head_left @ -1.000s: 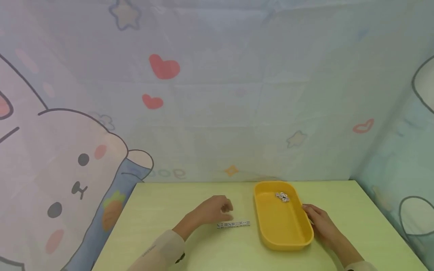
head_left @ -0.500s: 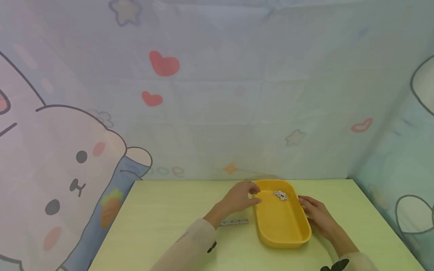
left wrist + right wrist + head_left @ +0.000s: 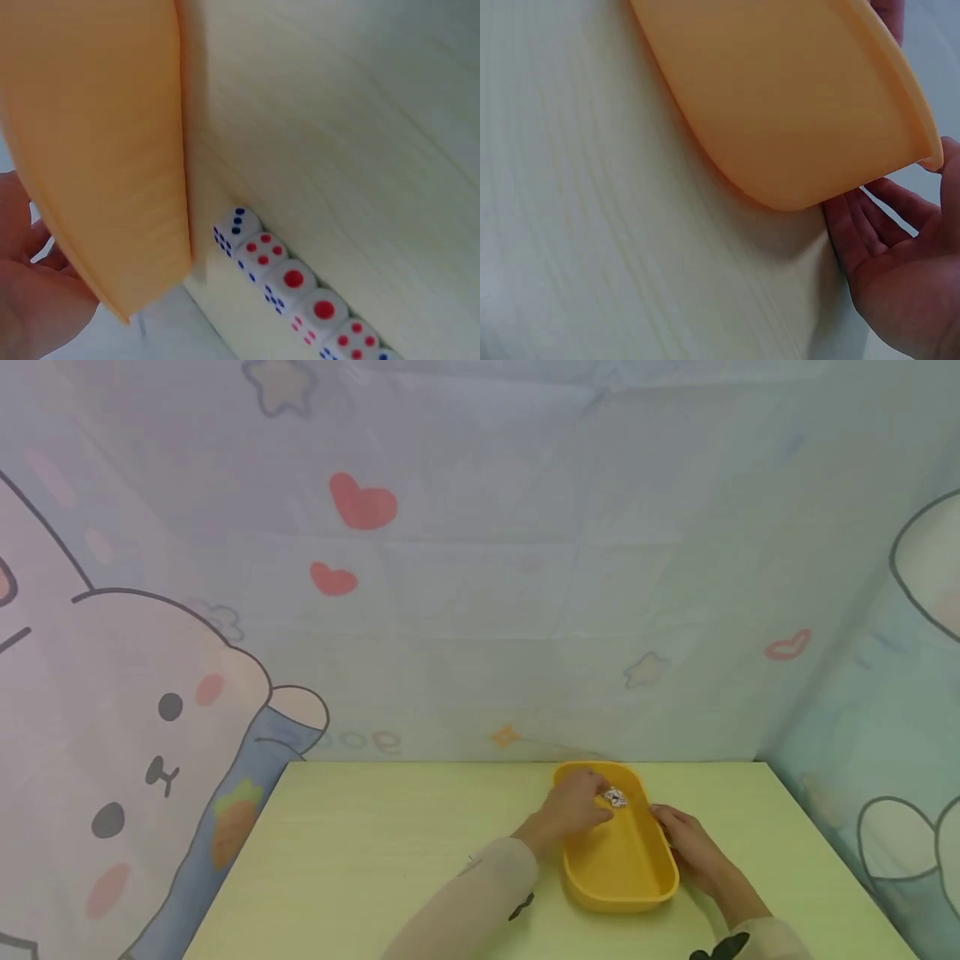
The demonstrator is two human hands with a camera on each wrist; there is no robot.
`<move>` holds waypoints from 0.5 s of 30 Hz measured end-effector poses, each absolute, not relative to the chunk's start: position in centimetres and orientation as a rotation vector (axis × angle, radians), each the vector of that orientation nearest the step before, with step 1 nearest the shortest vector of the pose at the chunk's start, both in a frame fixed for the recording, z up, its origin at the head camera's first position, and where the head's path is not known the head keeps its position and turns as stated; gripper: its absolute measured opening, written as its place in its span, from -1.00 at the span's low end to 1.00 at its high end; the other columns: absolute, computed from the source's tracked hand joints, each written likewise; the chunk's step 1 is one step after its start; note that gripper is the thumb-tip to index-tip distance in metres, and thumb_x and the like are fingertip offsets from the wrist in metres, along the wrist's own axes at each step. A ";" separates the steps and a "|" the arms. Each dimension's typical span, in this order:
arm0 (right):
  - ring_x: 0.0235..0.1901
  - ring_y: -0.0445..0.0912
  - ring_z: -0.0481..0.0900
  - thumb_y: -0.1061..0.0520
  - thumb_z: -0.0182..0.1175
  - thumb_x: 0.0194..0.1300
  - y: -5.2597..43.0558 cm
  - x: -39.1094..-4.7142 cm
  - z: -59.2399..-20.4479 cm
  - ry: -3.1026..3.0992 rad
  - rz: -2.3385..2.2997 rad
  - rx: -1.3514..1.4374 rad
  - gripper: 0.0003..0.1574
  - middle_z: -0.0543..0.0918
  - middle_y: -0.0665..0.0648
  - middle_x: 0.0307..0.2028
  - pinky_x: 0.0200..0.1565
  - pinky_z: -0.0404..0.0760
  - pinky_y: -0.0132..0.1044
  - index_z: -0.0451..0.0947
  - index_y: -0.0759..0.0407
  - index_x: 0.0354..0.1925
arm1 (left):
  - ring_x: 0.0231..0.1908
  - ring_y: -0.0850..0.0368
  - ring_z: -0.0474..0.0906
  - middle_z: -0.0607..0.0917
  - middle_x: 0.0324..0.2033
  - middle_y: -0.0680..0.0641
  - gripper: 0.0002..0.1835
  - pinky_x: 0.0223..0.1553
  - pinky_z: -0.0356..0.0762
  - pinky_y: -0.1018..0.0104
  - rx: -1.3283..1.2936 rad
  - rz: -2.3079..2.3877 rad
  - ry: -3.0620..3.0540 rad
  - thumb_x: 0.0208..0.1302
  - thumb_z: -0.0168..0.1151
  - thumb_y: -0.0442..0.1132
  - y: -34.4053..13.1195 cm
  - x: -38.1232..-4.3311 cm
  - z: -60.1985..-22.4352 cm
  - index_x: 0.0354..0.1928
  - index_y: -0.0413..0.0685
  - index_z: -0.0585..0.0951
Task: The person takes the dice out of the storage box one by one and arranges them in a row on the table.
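A yellow plastic tray point(image 3: 621, 864) stands on the table, with a small heap of white dice point(image 3: 616, 798) at its far end. My left hand point(image 3: 576, 803) reaches over the tray's left rim, thumb and fingers apart beside the heap. At the right side, my right hand point(image 3: 696, 850) grips the tray's edge; the right wrist view has its thumb at the rim and its fingers point(image 3: 866, 225) against the outer wall. A row of white dice point(image 3: 292, 281) with red and blue pips lies beside the tray in the left wrist view, hidden behind my left sleeve in the head view.
The pale yellow-green table point(image 3: 360, 835) reaches back to a hanging cloth point(image 3: 480, 643) printed with hearts and stars. A large rabbit print point(image 3: 150, 735) covers the cloth on the left. Another cloth panel point(image 3: 870, 693) borders the right side.
My left hand has moved right from above the dice row, across the tray's rim and in beside the heap. My right hand stays at the tray's right edge.
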State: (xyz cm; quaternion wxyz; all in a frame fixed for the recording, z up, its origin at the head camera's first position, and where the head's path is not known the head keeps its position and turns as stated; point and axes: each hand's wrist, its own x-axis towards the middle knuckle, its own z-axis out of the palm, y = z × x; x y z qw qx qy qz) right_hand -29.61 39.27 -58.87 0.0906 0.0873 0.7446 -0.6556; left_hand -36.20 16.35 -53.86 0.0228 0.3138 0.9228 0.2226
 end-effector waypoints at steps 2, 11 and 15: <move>0.12 -0.09 0.61 -0.21 -0.08 0.72 39.2 -29.5 -58.9 2.211 -1.946 0.268 -0.16 0.49 0.35 0.36 0.08 0.70 -0.15 0.22 0.44 0.53 | -0.03 0.29 0.62 0.70 -0.02 0.12 -0.57 0.02 0.57 0.49 0.958 0.679 2.855 0.36 0.49 -0.05 17.0 -36.5 -54.0 0.19 -0.01 0.71; 0.02 -0.06 0.67 -0.20 -0.10 0.73 39.4 -29.2 -58.8 2.259 -1.944 0.280 -0.22 0.58 0.30 0.26 -0.02 0.73 -0.17 0.30 0.40 0.50 | -0.37 0.27 0.49 0.67 -0.34 0.10 -0.80 -0.30 0.50 0.44 0.903 0.801 2.783 0.31 0.52 -0.18 19.5 -37.0 -54.9 -0.12 -0.10 0.74; 0.00 -0.05 0.68 -0.18 -0.12 0.74 39.2 -29.3 -58.9 2.245 -1.958 0.263 -0.25 0.62 0.27 0.19 -0.03 0.73 -0.16 0.32 0.39 0.48 | -0.27 0.28 0.48 0.61 -0.27 0.12 -0.70 -0.16 0.53 0.45 0.823 0.744 2.804 0.32 0.53 -0.14 19.6 -36.6 -55.1 -0.02 -0.10 0.71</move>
